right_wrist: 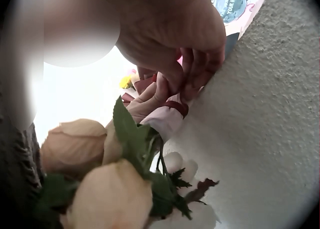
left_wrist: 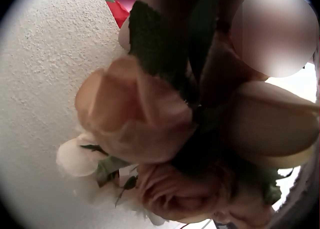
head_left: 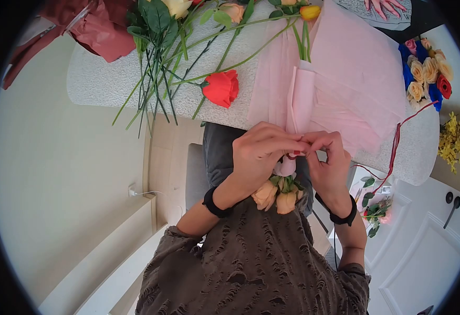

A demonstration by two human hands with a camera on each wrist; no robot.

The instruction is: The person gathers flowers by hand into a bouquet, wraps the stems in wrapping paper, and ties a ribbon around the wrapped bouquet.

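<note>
A bouquet of peach roses [head_left: 286,202] hangs heads-down toward the person's lap, its stems wrapped in pink paper [head_left: 300,100]. A dark red ribbon [right_wrist: 176,107] circles the gathered neck of the wrap, just above the blooms. Fingertips of the left hand [head_left: 259,152] pinch the ribbon there. Meeting them from the other side, the right hand [head_left: 328,160] also pinches it, thumb and fingers bent together. In the left wrist view, a large peach rose [left_wrist: 132,111] and leaves cover most of the hand's work.
Loose green stems [head_left: 161,79] and a red rose [head_left: 222,89] lie on the white textured table [head_left: 98,84]. Pink tissue sheets [head_left: 351,79] spread under the wrap. A long red ribbon length [head_left: 395,147] trails over the right edge. Another person's hand [head_left: 385,6] shows at the far side.
</note>
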